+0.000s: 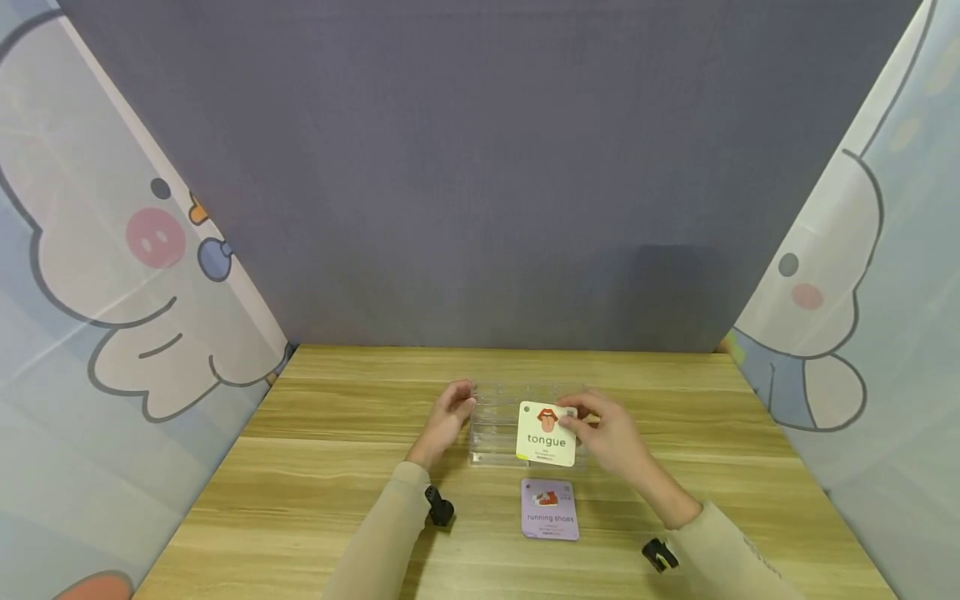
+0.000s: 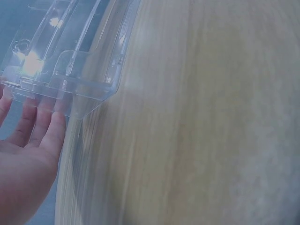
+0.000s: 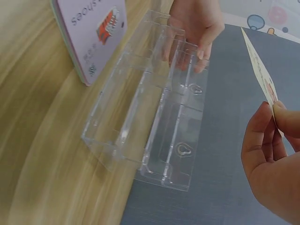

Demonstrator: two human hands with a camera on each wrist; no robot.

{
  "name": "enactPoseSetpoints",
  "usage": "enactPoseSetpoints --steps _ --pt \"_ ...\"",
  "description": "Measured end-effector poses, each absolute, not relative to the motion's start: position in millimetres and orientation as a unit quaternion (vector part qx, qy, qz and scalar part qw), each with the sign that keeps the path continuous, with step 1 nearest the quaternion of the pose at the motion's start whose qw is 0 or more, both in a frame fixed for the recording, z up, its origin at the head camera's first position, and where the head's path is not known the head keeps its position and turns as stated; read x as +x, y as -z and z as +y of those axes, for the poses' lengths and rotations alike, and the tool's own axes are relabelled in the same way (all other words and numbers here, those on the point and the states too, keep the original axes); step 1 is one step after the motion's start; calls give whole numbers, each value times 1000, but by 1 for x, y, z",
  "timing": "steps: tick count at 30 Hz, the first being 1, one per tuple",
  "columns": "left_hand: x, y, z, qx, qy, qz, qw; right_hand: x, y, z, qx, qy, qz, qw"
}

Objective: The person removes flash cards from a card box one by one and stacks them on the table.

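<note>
A clear plastic tiered rack (image 1: 495, 446) stands on the table. At its left end my left hand (image 1: 444, 421) holds the side, fingers bent against the plastic; the left wrist view shows several fingertips on the rack's (image 2: 89, 89) outer wall. My right hand (image 1: 611, 433) pinches a pale yellow card (image 1: 528, 429) between thumb and fingers, printed "tongue" with a mouth picture. The card is in front of the rack in the head view; the right wrist view has the card (image 3: 260, 70) edge-on, apart from the rack (image 3: 150, 112). Its tiers hold no cards that I can see.
A purple "running shoes" card (image 1: 550, 527) tops a small stack in front of the rack. The wood-grain table (image 1: 300, 500) meets a dark grey backdrop (image 1: 480, 208). Cartoon-printed curtains (image 1: 67, 400) stand at both sides. A black wrist device (image 1: 439, 507) is at each sleeve.
</note>
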State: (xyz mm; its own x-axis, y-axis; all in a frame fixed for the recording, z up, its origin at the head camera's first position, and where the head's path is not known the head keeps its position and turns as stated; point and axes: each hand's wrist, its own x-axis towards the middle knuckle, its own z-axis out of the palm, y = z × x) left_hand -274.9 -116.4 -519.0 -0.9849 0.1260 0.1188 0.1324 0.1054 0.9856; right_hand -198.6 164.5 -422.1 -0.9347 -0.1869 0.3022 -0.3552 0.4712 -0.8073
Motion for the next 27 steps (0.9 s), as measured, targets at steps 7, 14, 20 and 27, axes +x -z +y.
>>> enactPoseSetpoints --steps 7,14,20,27 --pt "-275 520 -117 -86 664 -743 -1 -195 429 165 138 -512 -847 50" --pt "-274 517 -118 -84 663 -744 -14 -192 437 168 128 -505 -853 32" --pt "-273 516 -119 -85 665 -742 -19 -191 444 172 124 -512 -850 19" --pt "-273 517 -119 -88 663 -744 -17 -188 451 176 125 -519 -846 -9"
